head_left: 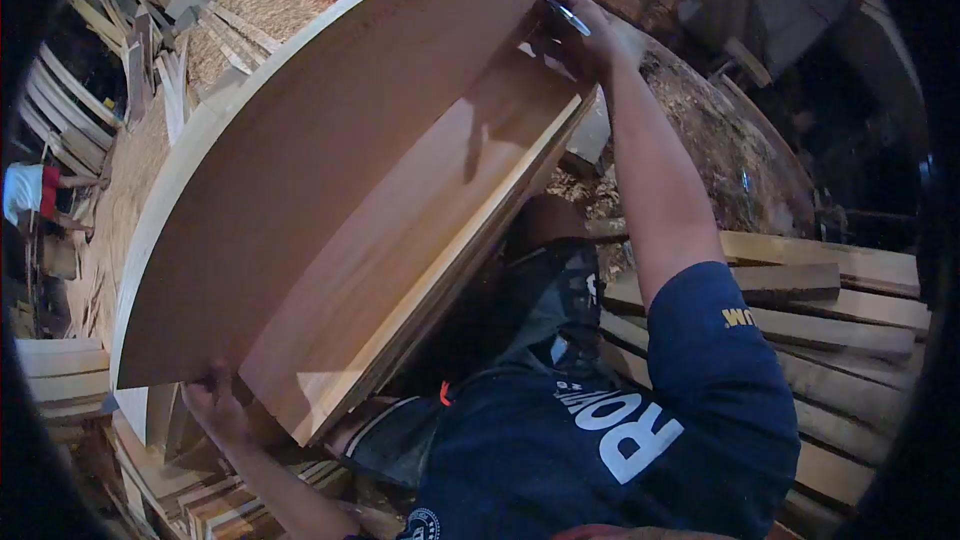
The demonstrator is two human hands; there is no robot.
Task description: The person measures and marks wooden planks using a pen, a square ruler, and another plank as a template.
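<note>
The curved board [330, 130] stands tilted above the plank [370, 285], its bow outward and its straight side along the plank. The person's left hand [215, 405] pinches the board's near corner, while the right hand [588, 35] is curled at its far end; holding both ends probably keeps so long a piece steady and its face unblocked. A pen [567, 15] sits among the right hand's fingers, perhaps tucked there to stay within reach. Shavings [250, 15] lie beyond the board, and timber [830, 340] is piled to its right, seemingly out of its way.
</note>
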